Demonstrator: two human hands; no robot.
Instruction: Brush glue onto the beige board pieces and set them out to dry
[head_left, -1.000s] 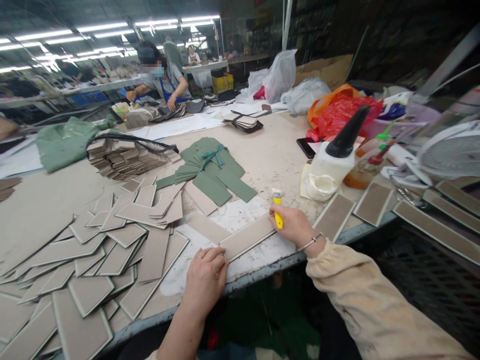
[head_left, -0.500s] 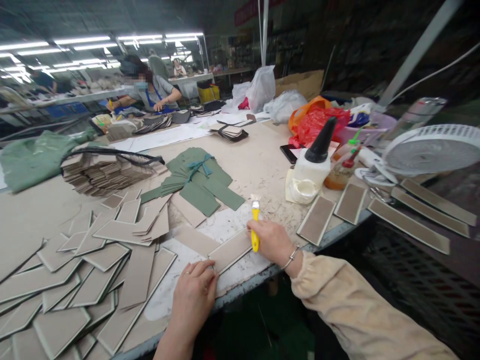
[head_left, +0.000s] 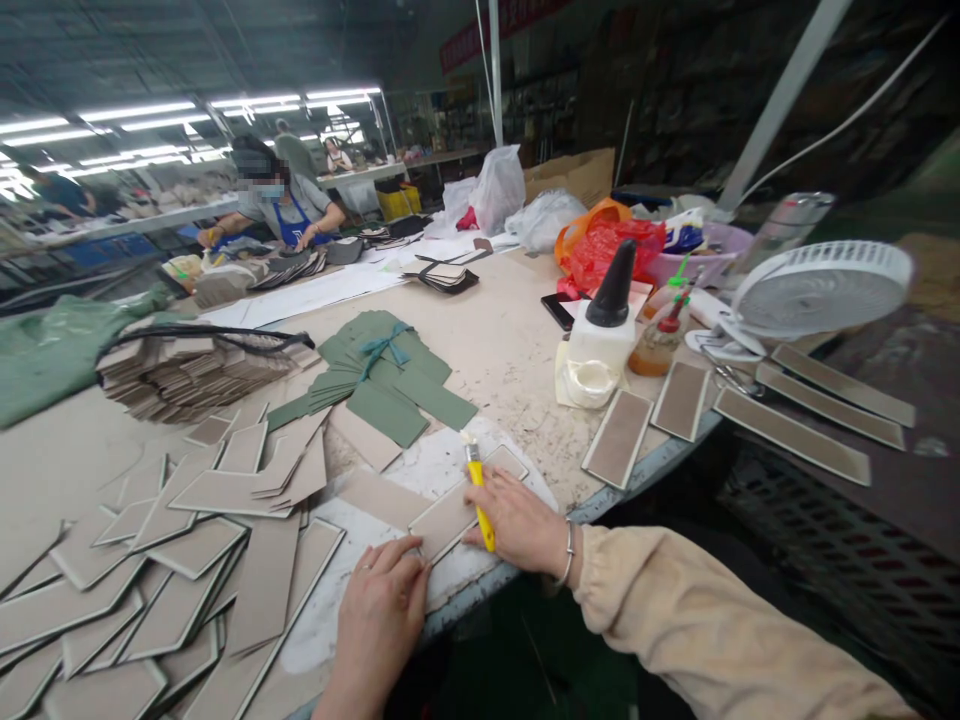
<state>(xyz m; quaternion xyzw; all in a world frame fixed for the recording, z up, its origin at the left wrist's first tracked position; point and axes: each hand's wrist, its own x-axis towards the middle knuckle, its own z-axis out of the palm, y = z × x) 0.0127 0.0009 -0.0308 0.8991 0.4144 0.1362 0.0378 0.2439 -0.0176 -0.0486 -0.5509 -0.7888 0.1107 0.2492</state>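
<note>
A beige rectangular panel with a pale border (head_left: 442, 520) lies slantwise on the white, stained sheet (head_left: 311, 610) near the table's front edge. The bent fingers of my left hand (head_left: 386, 595) hold its near left corner, thumb tucked beside them. My right hand (head_left: 517, 520) is closed around a yellow-handled brush (head_left: 480, 495), bristles pointing up and away. The same hand rests over the panel's middle, its fingertips at the panel's edges. Another flat beige piece (head_left: 386, 498) lies just behind the panel.
Bordered panels (head_left: 191, 545) are heaped on the left. Behind sit green pieces tied with a ribbon (head_left: 390, 375) and a strapped beige bundle (head_left: 195, 370). On the right stand a white bottle with black cone cap (head_left: 600, 340) and a fan (head_left: 817, 290). A co-worker (head_left: 277, 205) sits opposite.
My right hand has slid left and nearer along the panel with the brush, uncovering the panel's far end. My left hand still holds the corner. The whole view has shifted slightly.
</note>
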